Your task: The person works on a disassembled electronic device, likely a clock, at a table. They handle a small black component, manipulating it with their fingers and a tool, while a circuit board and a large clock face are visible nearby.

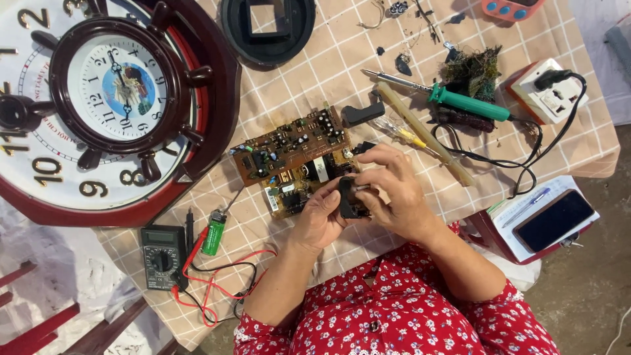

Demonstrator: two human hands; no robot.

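Both my hands meet over the checked tablecloth (342, 66), just in front of a brown circuit board (289, 161) crowded with components. My left hand (322, 217) cups a small black part (347, 197) from below. My right hand (391, 190) pinches the same black part from the right, fingers curled over its top. The part's shape is mostly hidden by my fingers. The board lies flat, touching my left fingertips.
A big round clock (112, 98) fills the left. A multimeter (163, 258) with red and black leads and a green lighter (213, 232) lie at front left. A green-handled soldering iron (453, 98), power strip (549, 92), black round housing (266, 26), phone on a notebook (552, 220) sit right.
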